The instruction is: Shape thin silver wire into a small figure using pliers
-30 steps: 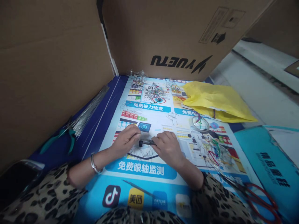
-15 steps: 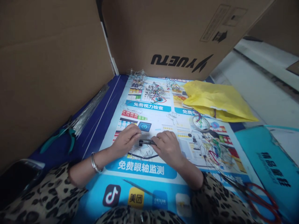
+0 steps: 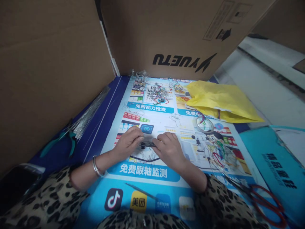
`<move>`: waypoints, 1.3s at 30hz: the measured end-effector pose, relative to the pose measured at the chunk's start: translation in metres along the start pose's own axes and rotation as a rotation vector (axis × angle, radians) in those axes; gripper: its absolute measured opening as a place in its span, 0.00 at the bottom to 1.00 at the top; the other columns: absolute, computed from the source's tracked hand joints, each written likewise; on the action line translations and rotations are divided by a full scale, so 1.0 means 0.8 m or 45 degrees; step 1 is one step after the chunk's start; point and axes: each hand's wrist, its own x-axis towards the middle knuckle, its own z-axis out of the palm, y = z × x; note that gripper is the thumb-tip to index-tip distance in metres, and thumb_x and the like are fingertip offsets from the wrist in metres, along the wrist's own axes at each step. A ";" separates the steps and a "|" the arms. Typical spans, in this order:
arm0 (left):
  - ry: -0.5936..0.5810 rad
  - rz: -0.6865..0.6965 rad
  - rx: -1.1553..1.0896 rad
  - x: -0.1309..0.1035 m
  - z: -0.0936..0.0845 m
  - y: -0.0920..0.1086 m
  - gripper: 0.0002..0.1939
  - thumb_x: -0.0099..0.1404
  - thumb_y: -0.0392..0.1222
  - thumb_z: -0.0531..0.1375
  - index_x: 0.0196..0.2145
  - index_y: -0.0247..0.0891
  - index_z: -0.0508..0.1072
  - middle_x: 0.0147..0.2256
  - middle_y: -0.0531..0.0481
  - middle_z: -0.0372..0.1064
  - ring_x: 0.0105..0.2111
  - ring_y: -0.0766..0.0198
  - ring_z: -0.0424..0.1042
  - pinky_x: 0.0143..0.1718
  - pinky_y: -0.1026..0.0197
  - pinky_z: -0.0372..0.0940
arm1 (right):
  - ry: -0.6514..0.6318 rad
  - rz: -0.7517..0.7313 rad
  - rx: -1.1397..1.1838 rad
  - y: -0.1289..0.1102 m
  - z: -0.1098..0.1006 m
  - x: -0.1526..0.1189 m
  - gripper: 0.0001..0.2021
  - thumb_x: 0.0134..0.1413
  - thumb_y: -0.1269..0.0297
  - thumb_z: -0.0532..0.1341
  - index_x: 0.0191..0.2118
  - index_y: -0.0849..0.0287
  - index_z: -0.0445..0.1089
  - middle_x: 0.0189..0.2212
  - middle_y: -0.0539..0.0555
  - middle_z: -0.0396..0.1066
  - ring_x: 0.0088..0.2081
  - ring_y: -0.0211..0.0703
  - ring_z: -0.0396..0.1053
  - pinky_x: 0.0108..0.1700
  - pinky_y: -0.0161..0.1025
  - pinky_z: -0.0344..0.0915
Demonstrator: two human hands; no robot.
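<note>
My right hand (image 3: 168, 148) is closed around one end of a small dark metal tool (image 3: 147, 144) that looks like a nail clipper. The tool's black end points left, close to the fingertips of my left hand (image 3: 130, 141). Those left fingers are pinched together; whatever lies in them is too fine to make out. Below the tool, a loose tangle of thin wire (image 3: 146, 155) lies on the printed sheet (image 3: 156, 119).
Wire tangles (image 3: 158, 91) lie further back, and more (image 3: 224, 156) to the right near red-handled scissors (image 3: 267, 202). A clear ring-shaped roll (image 3: 205, 124) sits by a yellow bag (image 3: 221, 100). Teal-handled pliers (image 3: 72, 144) and a wire bundle (image 3: 89, 116) are left. Cardboard (image 3: 162, 31) walls the back.
The view has shifted slightly. My hands are a little closer together, and the dark tool's left end now sits nearer my left fingertips.
</note>
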 end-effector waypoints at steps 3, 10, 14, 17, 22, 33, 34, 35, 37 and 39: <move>0.009 0.002 0.010 0.001 0.000 0.001 0.07 0.67 0.37 0.50 0.33 0.37 0.66 0.31 0.50 0.61 0.35 0.65 0.63 0.37 0.62 0.61 | -0.003 -0.016 -0.024 -0.001 -0.003 0.002 0.06 0.55 0.63 0.59 0.35 0.58 0.70 0.30 0.54 0.67 0.37 0.45 0.58 0.38 0.43 0.51; 0.020 -0.031 0.012 0.003 0.000 0.004 0.08 0.67 0.37 0.50 0.31 0.37 0.66 0.30 0.51 0.62 0.34 0.65 0.63 0.36 0.62 0.60 | 0.018 -0.056 -0.068 -0.003 -0.003 0.003 0.06 0.56 0.65 0.57 0.36 0.58 0.70 0.30 0.54 0.67 0.37 0.45 0.57 0.38 0.43 0.51; 0.026 -0.040 -0.001 0.003 0.001 0.004 0.07 0.67 0.36 0.51 0.31 0.37 0.66 0.30 0.51 0.61 0.34 0.65 0.62 0.36 0.62 0.60 | 0.031 -0.062 -0.076 -0.002 -0.001 0.003 0.06 0.57 0.65 0.56 0.36 0.58 0.70 0.29 0.53 0.67 0.36 0.45 0.57 0.37 0.43 0.50; 0.023 -0.065 -0.001 0.003 0.001 0.004 0.08 0.67 0.37 0.50 0.30 0.37 0.66 0.30 0.51 0.61 0.33 0.65 0.62 0.36 0.62 0.59 | 0.039 -0.074 -0.072 -0.002 -0.001 0.003 0.06 0.57 0.65 0.56 0.36 0.58 0.70 0.28 0.53 0.66 0.35 0.44 0.57 0.36 0.43 0.50; 0.017 -0.094 -0.007 0.003 0.001 0.000 0.09 0.67 0.39 0.50 0.30 0.37 0.66 0.30 0.51 0.62 0.34 0.65 0.62 0.37 0.61 0.60 | 0.049 -0.069 -0.061 -0.001 0.000 0.004 0.05 0.57 0.65 0.57 0.36 0.57 0.70 0.27 0.52 0.65 0.34 0.43 0.57 0.35 0.42 0.49; -0.020 -0.047 -0.056 0.001 -0.001 -0.001 0.08 0.67 0.37 0.51 0.30 0.37 0.65 0.29 0.52 0.61 0.33 0.65 0.62 0.36 0.62 0.59 | 0.022 -0.021 0.125 0.009 0.011 0.001 0.06 0.55 0.62 0.59 0.37 0.57 0.71 0.30 0.52 0.69 0.35 0.43 0.59 0.37 0.40 0.51; -0.019 -0.044 -0.058 0.001 -0.001 -0.001 0.08 0.67 0.37 0.51 0.30 0.37 0.65 0.29 0.52 0.61 0.34 0.66 0.62 0.37 0.62 0.59 | 0.025 -0.021 0.129 0.009 0.012 0.001 0.06 0.55 0.62 0.59 0.37 0.57 0.71 0.29 0.52 0.69 0.35 0.43 0.59 0.37 0.40 0.51; -0.017 -0.043 -0.059 0.001 -0.001 -0.001 0.08 0.67 0.37 0.51 0.30 0.37 0.65 0.29 0.52 0.61 0.34 0.66 0.62 0.37 0.62 0.59 | 0.027 -0.023 0.126 0.009 0.012 0.001 0.06 0.55 0.62 0.59 0.37 0.57 0.71 0.29 0.52 0.69 0.35 0.43 0.59 0.37 0.40 0.51; -0.017 -0.043 -0.062 0.001 -0.001 -0.002 0.07 0.67 0.37 0.51 0.31 0.37 0.65 0.29 0.52 0.61 0.34 0.66 0.62 0.37 0.62 0.59 | 0.028 -0.031 0.118 0.009 0.012 0.002 0.06 0.55 0.63 0.59 0.36 0.57 0.71 0.29 0.52 0.69 0.35 0.43 0.58 0.38 0.40 0.51; -0.018 -0.040 -0.065 0.001 -0.001 -0.002 0.07 0.67 0.37 0.51 0.31 0.37 0.65 0.29 0.52 0.61 0.33 0.66 0.62 0.36 0.62 0.59 | 0.031 -0.036 0.117 0.009 0.012 0.002 0.06 0.55 0.63 0.59 0.36 0.57 0.71 0.28 0.51 0.69 0.34 0.43 0.58 0.37 0.40 0.51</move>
